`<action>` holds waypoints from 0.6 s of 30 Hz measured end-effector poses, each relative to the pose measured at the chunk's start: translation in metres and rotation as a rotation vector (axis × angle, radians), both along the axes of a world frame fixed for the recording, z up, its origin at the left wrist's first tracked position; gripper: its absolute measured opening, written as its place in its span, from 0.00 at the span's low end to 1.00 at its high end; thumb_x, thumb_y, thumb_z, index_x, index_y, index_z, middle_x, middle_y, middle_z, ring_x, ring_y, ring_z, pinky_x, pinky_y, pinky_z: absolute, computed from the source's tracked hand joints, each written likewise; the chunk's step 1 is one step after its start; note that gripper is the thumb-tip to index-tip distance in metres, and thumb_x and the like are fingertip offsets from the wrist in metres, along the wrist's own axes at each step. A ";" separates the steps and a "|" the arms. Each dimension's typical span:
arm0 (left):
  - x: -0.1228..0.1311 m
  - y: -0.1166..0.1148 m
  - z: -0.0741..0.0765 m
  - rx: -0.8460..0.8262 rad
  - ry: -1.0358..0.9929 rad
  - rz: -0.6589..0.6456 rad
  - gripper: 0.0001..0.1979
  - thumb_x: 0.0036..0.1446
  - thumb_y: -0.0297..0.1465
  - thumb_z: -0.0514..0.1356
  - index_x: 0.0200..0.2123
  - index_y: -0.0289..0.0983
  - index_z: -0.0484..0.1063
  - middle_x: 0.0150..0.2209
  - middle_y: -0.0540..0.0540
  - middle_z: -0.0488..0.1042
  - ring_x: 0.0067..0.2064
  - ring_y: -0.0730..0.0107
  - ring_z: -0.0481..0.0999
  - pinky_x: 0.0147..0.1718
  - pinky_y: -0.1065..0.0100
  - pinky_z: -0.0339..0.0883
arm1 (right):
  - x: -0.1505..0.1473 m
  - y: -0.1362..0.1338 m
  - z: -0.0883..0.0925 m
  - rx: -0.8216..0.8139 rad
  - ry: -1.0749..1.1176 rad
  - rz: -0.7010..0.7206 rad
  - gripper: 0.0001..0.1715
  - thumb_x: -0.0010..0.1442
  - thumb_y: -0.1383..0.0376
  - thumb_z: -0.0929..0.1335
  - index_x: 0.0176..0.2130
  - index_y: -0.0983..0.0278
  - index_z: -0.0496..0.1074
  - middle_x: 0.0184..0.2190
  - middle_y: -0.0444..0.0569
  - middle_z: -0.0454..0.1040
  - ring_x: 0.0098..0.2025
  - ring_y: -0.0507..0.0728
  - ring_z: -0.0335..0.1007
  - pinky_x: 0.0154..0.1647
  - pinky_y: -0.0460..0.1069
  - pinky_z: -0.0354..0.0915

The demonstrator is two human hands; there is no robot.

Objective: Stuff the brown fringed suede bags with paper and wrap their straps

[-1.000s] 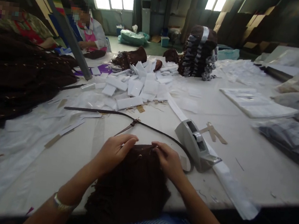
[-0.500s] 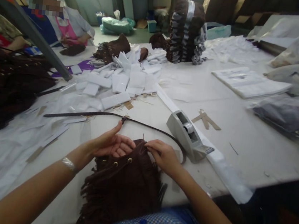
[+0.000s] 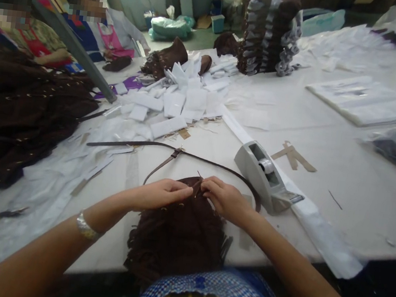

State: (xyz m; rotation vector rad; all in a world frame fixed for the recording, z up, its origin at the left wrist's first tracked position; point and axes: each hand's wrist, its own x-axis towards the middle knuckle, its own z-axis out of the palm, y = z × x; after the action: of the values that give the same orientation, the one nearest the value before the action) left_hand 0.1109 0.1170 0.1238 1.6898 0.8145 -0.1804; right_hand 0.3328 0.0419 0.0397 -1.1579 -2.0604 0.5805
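R hand (image 3: pixel 226 202) pinches rim of brown fringed bag (image 3: pixel 180 242), lower ctr of frame; L hand (image 3: pixel 159 195) at rim too, grip unclear. Bag's by worktop (image 3: pixel 320 207) edge, could slip if let go; strap (image 3: pixel 214 160) might snag tape dispenser (image 3: pixel 244 161) if tugged.

Right hand (image 3: pixel 226 200) pinches fringed brown bag (image 3: pixel 180 237) at rim; left hand (image 3: pixel 160 194) at same rim; tape dispenser (image 3: pixel 262 177) near, on table (image 3: pixel 349 204).
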 end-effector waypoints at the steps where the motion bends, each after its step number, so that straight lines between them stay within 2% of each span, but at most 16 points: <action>1: -0.003 -0.001 0.002 -0.021 -0.003 0.008 0.25 0.62 0.52 0.50 0.33 0.36 0.72 0.29 0.50 0.66 0.31 0.71 0.63 0.29 0.73 0.59 | -0.003 -0.003 -0.004 0.028 -0.010 -0.042 0.11 0.66 0.72 0.61 0.45 0.61 0.67 0.45 0.51 0.72 0.45 0.57 0.71 0.45 0.49 0.69; 6: -0.011 -0.006 0.010 0.052 -0.006 -0.010 0.23 0.61 0.50 0.53 0.27 0.36 0.66 0.26 0.52 0.59 0.28 0.73 0.58 0.26 0.73 0.56 | -0.018 -0.012 -0.022 0.180 -0.047 -0.207 0.14 0.66 0.72 0.59 0.49 0.61 0.66 0.46 0.54 0.73 0.48 0.59 0.72 0.47 0.50 0.70; 11: -0.014 -0.011 0.013 0.086 0.014 0.003 0.24 0.61 0.51 0.51 0.27 0.36 0.64 0.25 0.52 0.58 0.27 0.74 0.57 0.26 0.72 0.56 | -0.023 -0.012 -0.024 0.232 0.025 -0.333 0.12 0.66 0.70 0.60 0.47 0.63 0.67 0.42 0.54 0.75 0.46 0.59 0.73 0.47 0.51 0.70; 14: -0.015 -0.013 0.012 0.103 0.021 0.024 0.24 0.61 0.51 0.51 0.28 0.36 0.63 0.25 0.53 0.58 0.26 0.74 0.57 0.25 0.73 0.55 | -0.026 -0.011 -0.019 0.120 0.150 -0.489 0.08 0.65 0.66 0.62 0.42 0.63 0.70 0.36 0.51 0.76 0.37 0.57 0.74 0.41 0.50 0.69; 16: -0.015 -0.014 0.011 0.095 0.012 0.031 0.24 0.61 0.51 0.51 0.28 0.36 0.64 0.25 0.53 0.60 0.26 0.74 0.57 0.25 0.73 0.55 | -0.029 -0.011 -0.016 -0.043 0.245 -0.589 0.08 0.64 0.63 0.64 0.39 0.63 0.72 0.30 0.48 0.76 0.31 0.55 0.73 0.36 0.49 0.68; 18: -0.015 -0.014 0.010 0.099 -0.008 0.033 0.24 0.61 0.51 0.51 0.27 0.36 0.64 0.25 0.52 0.61 0.26 0.74 0.58 0.25 0.73 0.56 | -0.032 -0.010 -0.016 -0.220 0.382 -0.618 0.12 0.64 0.58 0.65 0.38 0.63 0.73 0.27 0.46 0.76 0.28 0.55 0.72 0.32 0.48 0.67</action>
State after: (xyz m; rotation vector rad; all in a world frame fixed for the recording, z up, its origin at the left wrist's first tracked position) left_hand 0.0954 0.1030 0.1340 1.7675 0.8573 -0.1124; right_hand 0.3007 0.0316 0.0238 -1.5782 -1.2493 0.6598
